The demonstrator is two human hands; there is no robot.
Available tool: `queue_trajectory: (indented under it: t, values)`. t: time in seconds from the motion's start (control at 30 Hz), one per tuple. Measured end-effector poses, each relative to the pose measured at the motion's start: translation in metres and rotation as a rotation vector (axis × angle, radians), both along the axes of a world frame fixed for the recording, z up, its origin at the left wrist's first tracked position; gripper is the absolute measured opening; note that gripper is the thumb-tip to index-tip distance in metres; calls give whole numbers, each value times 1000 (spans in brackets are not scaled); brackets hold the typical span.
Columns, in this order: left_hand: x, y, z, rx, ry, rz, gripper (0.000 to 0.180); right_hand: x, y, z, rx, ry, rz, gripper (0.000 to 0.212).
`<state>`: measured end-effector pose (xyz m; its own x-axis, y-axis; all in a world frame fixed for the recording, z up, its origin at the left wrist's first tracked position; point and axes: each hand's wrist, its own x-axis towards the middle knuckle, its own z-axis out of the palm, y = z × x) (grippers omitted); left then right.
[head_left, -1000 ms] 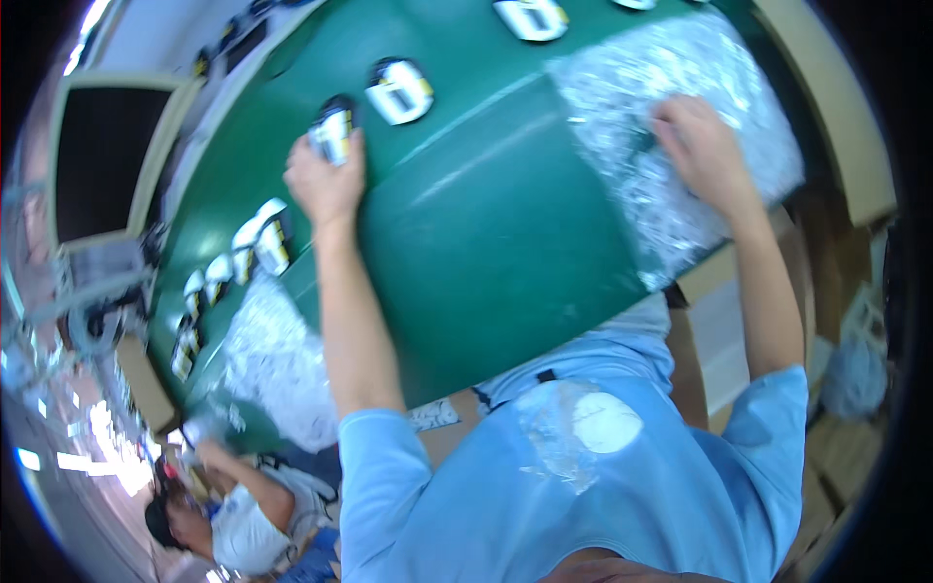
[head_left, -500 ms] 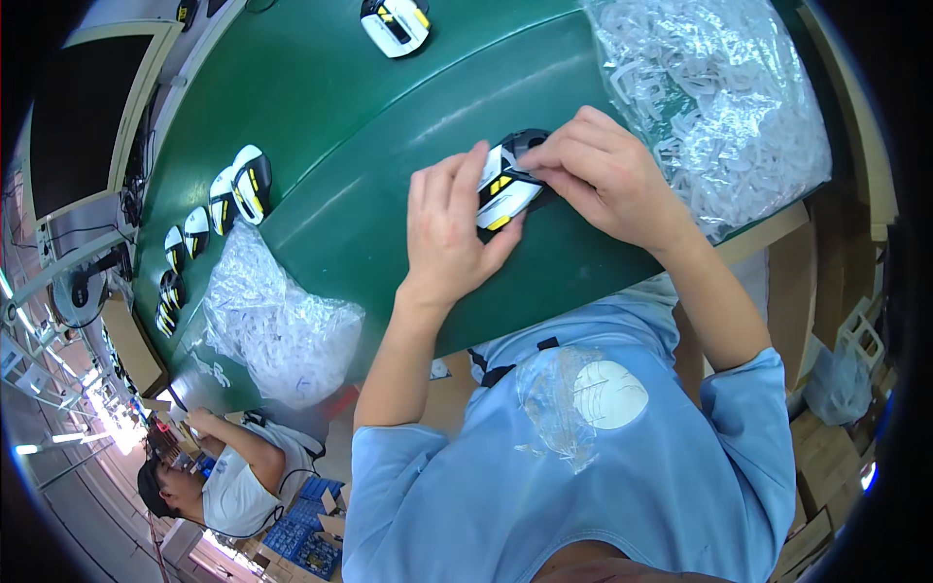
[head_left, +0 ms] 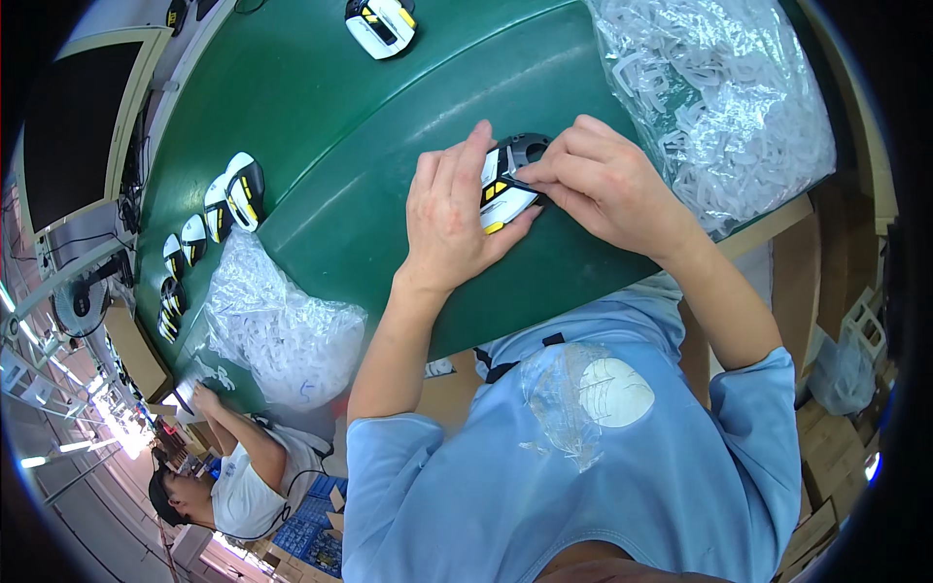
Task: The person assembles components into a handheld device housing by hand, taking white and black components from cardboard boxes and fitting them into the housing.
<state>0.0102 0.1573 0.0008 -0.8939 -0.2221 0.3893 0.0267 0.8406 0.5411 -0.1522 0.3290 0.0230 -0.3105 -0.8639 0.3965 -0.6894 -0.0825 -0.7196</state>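
Observation:
A white, black and yellow plastic housing [head_left: 507,206] lies on the green table in front of me, tilted slightly. My left hand [head_left: 447,212] grips its left side, fingers along the far edge and thumb at the near edge. At the housing's right side, my right hand [head_left: 607,185] has thumb and fingertips pinched together against the black part. Whatever sits between those fingertips is too small to make out. Close by on the right lies a clear plastic bag [head_left: 734,117] full of translucent white plastic frames.
Another such housing [head_left: 381,27] lies at the far edge. Several more, including a white and black one [head_left: 245,191], stand in a row on the left beside a second bag [head_left: 282,335] of white parts. A monitor [head_left: 78,126] stands beyond. At lower left, another person [head_left: 255,481] works.
My right hand has shifted slightly along the housing's right side, still pinched. The left hand keeps its grip. The other person's arm reaches further up toward the table.

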Motion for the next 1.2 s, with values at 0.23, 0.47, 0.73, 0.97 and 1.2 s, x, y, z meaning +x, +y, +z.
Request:
queue_trajectory:
  t: [0.23,0.47,0.73,0.97,1.2]
  values:
    - [-2,-5,5,-119,-71,-37,79,7,0,4,67,77,-25,20]
    - [-4,-4,6,-133,-64,-51,67,26,18,8,158,247,-90,39]
    - [-4,-10,15,-279,-79,-130,66,33,24,-26,139,262,-139,56]
    - [10,-19,-3,-354,-112,-105,70,56,48,-44,-287,234,-153,35]
    - [6,-19,1,-377,-151,-107,65,25,289,-130,-117,-172,-1458,12]
